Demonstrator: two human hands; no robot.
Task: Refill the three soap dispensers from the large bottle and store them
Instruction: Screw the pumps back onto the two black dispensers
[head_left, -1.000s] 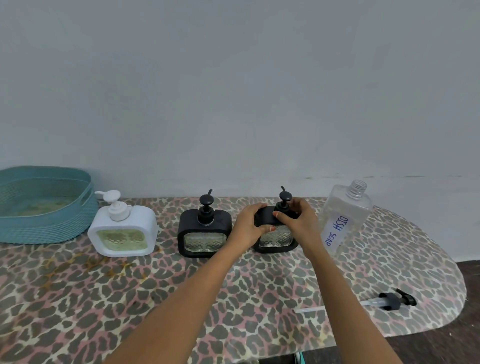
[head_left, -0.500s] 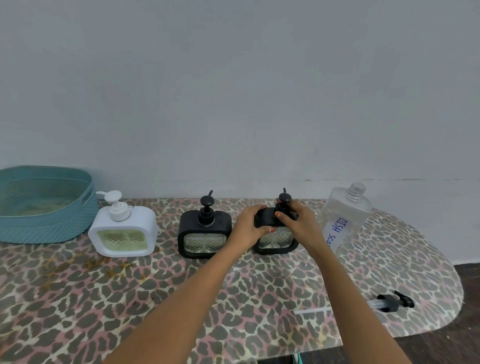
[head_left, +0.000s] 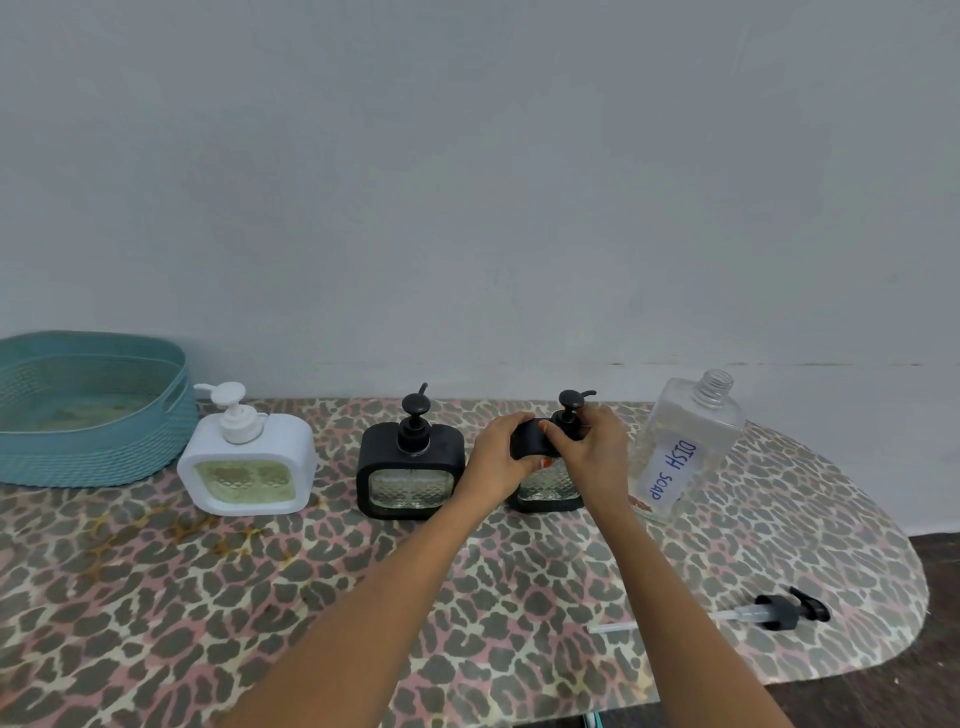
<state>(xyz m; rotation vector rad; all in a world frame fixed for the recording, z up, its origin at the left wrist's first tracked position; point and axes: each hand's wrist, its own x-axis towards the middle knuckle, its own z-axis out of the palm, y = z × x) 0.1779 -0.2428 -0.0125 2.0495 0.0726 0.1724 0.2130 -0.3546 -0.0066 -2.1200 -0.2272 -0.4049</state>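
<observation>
Three soap dispensers stand in a row on the leopard-print table (head_left: 260, 613): a white one (head_left: 249, 470) at the left, a black one (head_left: 410, 470) in the middle, and a second black one (head_left: 550, 491) to its right. My left hand (head_left: 501, 457) grips the top left corner of that right black dispenser. My right hand (head_left: 595, 447) is closed around its black pump collar; the pump head points right. The large clear bottle (head_left: 685, 447), labelled DISH SOAP, stands uncapped just right of my right hand.
A teal plastic basket (head_left: 93, 410) sits at the far left against the wall. The big bottle's black pump with its tube (head_left: 774, 612) lies near the table's right front edge. The table's rounded end drops off at the right.
My right hand has turned on the pump collar, and the pump head on the right black dispenser now points right. The left hand keeps its hold on the body.
</observation>
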